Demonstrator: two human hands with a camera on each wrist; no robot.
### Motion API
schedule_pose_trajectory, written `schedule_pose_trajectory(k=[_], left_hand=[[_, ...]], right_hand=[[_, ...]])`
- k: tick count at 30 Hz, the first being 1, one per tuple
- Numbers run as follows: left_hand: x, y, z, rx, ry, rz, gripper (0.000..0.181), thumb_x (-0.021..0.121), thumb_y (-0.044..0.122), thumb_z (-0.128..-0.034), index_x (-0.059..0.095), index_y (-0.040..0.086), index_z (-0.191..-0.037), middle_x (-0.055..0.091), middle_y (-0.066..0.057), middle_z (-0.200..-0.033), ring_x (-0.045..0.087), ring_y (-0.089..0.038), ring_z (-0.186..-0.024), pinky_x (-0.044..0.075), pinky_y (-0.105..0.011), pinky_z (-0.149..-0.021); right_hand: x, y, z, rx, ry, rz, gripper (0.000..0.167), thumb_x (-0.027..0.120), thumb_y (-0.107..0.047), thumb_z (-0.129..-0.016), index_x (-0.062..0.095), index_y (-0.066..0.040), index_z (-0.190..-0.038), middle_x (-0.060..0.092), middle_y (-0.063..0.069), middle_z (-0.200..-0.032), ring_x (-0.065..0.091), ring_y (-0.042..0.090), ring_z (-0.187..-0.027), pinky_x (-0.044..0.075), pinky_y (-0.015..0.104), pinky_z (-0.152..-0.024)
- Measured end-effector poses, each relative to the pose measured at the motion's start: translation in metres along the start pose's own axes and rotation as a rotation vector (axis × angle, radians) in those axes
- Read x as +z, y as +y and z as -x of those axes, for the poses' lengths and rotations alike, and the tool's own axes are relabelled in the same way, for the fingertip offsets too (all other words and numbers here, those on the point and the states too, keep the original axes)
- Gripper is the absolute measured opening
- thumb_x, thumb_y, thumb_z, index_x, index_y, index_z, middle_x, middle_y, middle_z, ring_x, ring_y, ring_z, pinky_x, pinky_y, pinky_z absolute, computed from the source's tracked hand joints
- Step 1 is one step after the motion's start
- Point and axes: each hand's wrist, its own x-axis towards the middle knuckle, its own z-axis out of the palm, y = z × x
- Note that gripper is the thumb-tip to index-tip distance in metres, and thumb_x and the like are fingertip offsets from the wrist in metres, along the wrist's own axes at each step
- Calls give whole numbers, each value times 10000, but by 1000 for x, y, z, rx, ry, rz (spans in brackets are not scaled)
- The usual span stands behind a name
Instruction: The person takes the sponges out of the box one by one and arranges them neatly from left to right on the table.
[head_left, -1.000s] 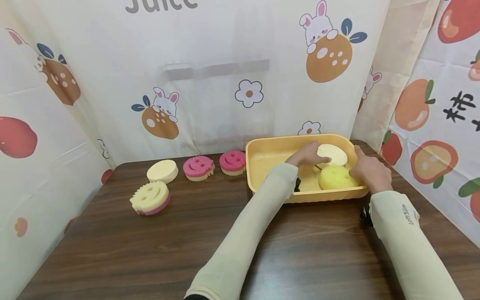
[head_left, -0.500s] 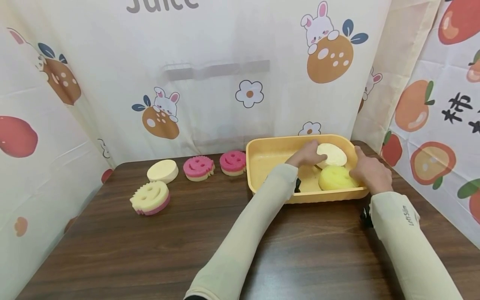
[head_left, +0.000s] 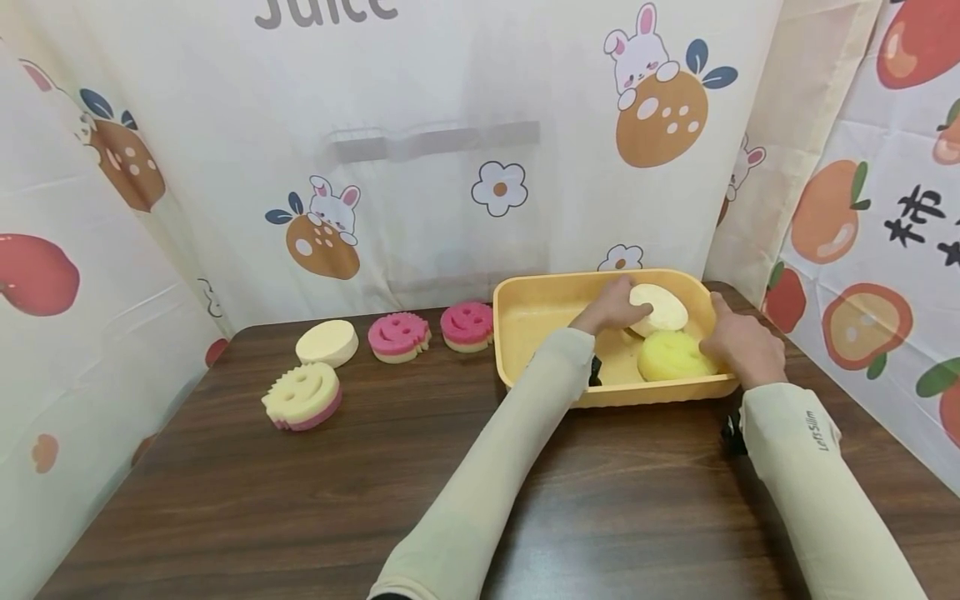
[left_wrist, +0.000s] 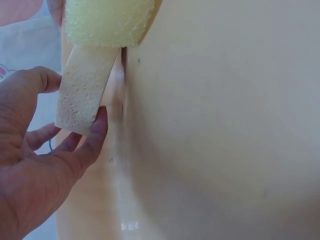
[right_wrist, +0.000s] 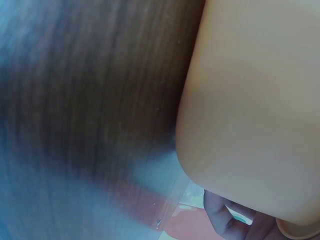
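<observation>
A yellow tray (head_left: 532, 392) stands at the back right of the table. In it, my left hand (head_left: 611, 307) pinches an oval cream sponge (head_left: 662, 310) by its left end. The left wrist view shows thumb and fingers on either side of the tilted, pitted cream sponge (left_wrist: 82, 90). A fluffy yellow sponge (head_left: 675, 357) lies in front of it, touching or nearly touching. My right hand (head_left: 744, 343) grips the tray's right end; in the right wrist view its fingers (right_wrist: 217, 212) are bent against the outer wall. Its thumb is hard to make out.
Left of the tray lie two pink smiley sponges (head_left: 399, 336), a cream oval sponge (head_left: 327, 342) and a cream-and-pink smiley sponge (head_left: 302, 396) on the dark wooden table (head_left: 300, 517). Printed cloth (head_left: 420, 208) closes off the back and both sides.
The cream sponge in my left hand has shifted slightly left and up and tilted a little. My right hand has stayed at the tray's right end.
</observation>
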Motion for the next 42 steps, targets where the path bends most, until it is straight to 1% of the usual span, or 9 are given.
schedule_pose_trajectory(k=[11, 15, 18, 20, 22, 24, 26, 36, 42], left_hand=[[-3, -3, -1, 44, 61, 12, 402, 599, 256, -967, 527, 15, -1281, 619, -74, -1141, 558, -138, -933, 436, -162, -755], [-3, 0, -3, 36, 88, 36, 417, 604, 248, -958, 525, 18, -1296, 585, -88, -1338, 573, -112, -872, 444, -151, -759], [-4, 2, -3, 30, 92, 69, 446, 603, 228, -955, 506, 0, -1325, 391, -92, -1576, 545, -101, -773, 439, -140, -715], [-4, 3, -1, 20, 96, 79, 488, 606, 227, -951, 482, -7, -1362, 257, -60, -1651, 590, -102, -890, 446, -135, -751], [-5, 4, 2, 8, 100, 98, 519, 603, 237, -955, 455, -2, -1392, 191, -23, -1673, 568, -108, -1175, 459, -142, -883], [-7, 3, 4, -2, 110, 96, 543, 597, 255, -960, 436, 11, -1418, 204, -5, -1670, 403, -140, -1417, 426, -178, -1025], [-9, 2, 6, -10, 115, 99, 564, 587, 262, -965, 414, 20, -1444, 219, -1, -1665, 262, -177, -1514, 371, -227, -1126], [-16, 3, 4, 10, 175, 12, 580, 597, 302, -936, 459, 46, -1437, 512, -107, -1469, 491, -207, -1332, 435, -229, -1041], [-22, 6, 4, 17, 184, 11, 503, 595, 292, -931, 514, 30, -1353, 595, -108, -1298, 540, -158, -1051, 436, -176, -804]], right_hand=[[1, 2, -1, -12, 1, -6, 902, 508, -205, -869, -33, -86, -1582, 511, 422, -1219, 563, 497, -934, 404, 651, -747], [-2, 4, -1, -7, 6, -7, 905, 512, -210, -872, -35, -85, -1581, 539, 411, -1171, 567, 483, -896, 407, 639, -728], [-4, 5, -1, -8, 4, -9, 904, 511, -212, -873, -37, -86, -1581, 540, 408, -1170, 565, 486, -901, 405, 642, -733], [-3, 6, -1, -9, -4, -9, 904, 509, -216, -877, -45, -91, -1581, 529, 413, -1193, 564, 497, -925, 404, 653, -747], [-2, 6, -1, -12, -5, -12, 902, 510, -219, -880, -42, -97, -1583, 530, 409, -1196, 567, 491, -919, 407, 644, -737], [-1, 6, -2, -16, -4, -13, 900, 511, -222, -882, -38, -103, -1585, 535, 408, -1189, 572, 481, -900, 410, 629, -720], [1, 5, -2, -16, -7, -14, 896, 513, -224, -884, -30, -106, -1587, 544, 402, -1169, 576, 462, -867, 411, 605, -697], [2, 4, -2, -22, 4, -4, 906, 508, -219, -878, -46, -121, -1589, 557, 403, -1150, 584, 489, -881, 409, 659, -718], [0, 4, -3, -15, -21, -5, 911, 507, -219, -879, -60, -116, -1585, 541, 407, -1186, 576, 499, -913, 407, 662, -737]])
